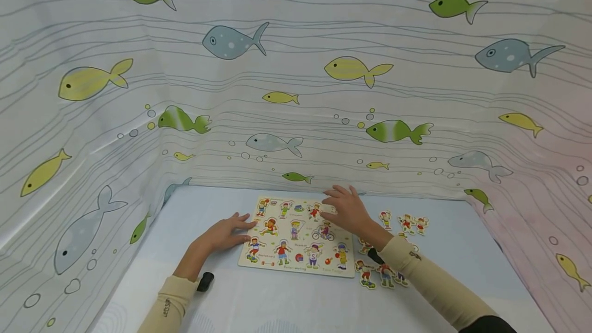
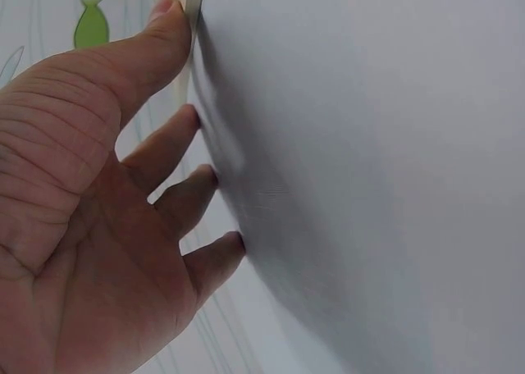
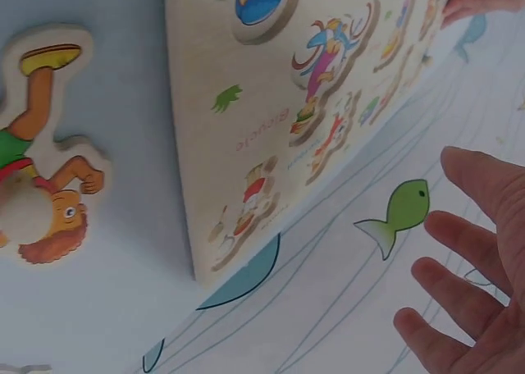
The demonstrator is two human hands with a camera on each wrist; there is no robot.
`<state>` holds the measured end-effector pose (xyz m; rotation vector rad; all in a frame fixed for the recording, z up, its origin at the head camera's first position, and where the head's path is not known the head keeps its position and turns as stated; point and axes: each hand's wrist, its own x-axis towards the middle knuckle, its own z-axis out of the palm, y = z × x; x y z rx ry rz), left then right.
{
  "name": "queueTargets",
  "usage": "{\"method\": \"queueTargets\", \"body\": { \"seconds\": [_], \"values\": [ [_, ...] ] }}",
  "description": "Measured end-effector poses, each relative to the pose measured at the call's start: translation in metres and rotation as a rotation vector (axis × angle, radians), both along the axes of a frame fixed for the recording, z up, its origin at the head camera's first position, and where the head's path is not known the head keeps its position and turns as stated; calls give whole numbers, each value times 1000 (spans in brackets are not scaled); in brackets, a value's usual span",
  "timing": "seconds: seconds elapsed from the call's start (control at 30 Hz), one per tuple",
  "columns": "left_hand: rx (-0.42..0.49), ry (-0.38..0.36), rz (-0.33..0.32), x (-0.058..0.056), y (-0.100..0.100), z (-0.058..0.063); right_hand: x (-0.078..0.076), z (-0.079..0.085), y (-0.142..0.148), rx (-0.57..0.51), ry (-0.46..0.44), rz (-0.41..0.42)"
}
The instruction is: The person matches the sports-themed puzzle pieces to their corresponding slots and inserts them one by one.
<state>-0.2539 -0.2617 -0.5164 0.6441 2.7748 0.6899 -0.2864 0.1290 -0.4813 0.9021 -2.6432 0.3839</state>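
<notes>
A wooden peg-style puzzle board [image 1: 279,235] printed with children doing sports lies flat on the table. My left hand [image 1: 226,233] is at its left edge, fingers spread. In the left wrist view, the thumb touches the board's edge [image 2: 195,1] while the other fingertips meet the tabletop. Over the board's upper right corner hovers my right hand [image 1: 348,212], its fingers apart and holding nothing; the right wrist view shows the same loose fingers beside the board [image 3: 184,169]. Loose figure pieces [image 1: 366,275] lie to the right, some partly hidden by the right forearm.
More puzzle pieces [image 1: 407,223] lie at the back right of the pale blue table [image 1: 199,204]. One piece with curly brown hair [image 3: 61,243] shows in the right wrist view. A fish-patterned sheet [image 1: 296,117] walls the table at the back and sides.
</notes>
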Motion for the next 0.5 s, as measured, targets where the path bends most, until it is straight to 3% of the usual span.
{"method": "queueTargets", "body": {
  "seconds": [0.5],
  "values": [
    [-4,6,7,1,0,0,6,-5,23,7,-24,-43]
  ]
}}
